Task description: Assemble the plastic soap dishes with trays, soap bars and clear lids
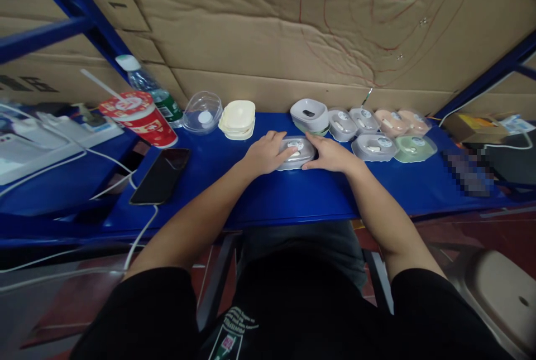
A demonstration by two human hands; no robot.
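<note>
A small grey soap box (305,152) with a clear domed lid and a round white label lies on the blue table (293,198) before me. My left hand (264,154) grips its left side, with the thumb laid across the lid near the label. On the other side, my right hand (330,153) holds the box's right edge between thumb and fingers. Several similar lidded boxes in grey, peach and green (414,148) stand to the right. Just behind my right hand is a stack of grey trays (310,114) with an oval slot.
Cream trays (238,117) and clear lids (203,111) sit at the back left. Further left are a red paper cup (151,123) with a straw, a water bottle (165,100), a phone (161,176) and white cables. A cardboard wall (251,30) closes off the back.
</note>
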